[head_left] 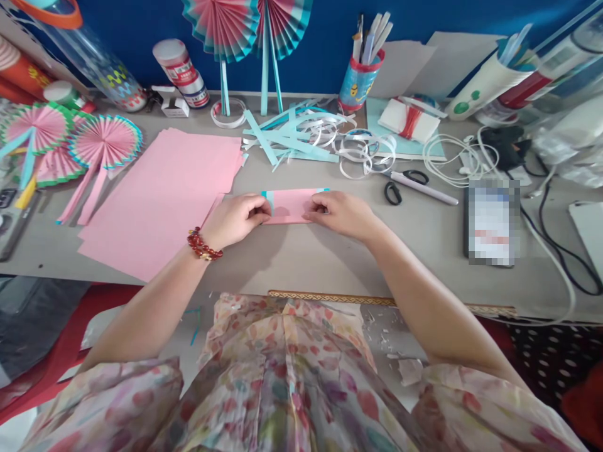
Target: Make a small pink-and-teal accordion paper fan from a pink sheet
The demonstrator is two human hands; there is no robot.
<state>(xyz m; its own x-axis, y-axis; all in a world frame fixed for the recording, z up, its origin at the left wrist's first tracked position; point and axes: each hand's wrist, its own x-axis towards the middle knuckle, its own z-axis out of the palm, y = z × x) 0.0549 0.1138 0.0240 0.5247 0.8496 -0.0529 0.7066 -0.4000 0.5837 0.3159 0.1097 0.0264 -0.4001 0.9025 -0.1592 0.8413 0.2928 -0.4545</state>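
Pink paper strip (292, 207) toward the desk's front edge (245, 282);
left hand (238, 218) pinching its left end; right hand (345, 213), its right.

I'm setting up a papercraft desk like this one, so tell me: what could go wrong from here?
The pink paper piece is held near both ends by the left hand and right hand; uneven pressure might crease it crookedly. The red bead bracelet sits close to the loose pink sheets and could nudge them. The jumbled paper strips lie just beyond and might get caught up.
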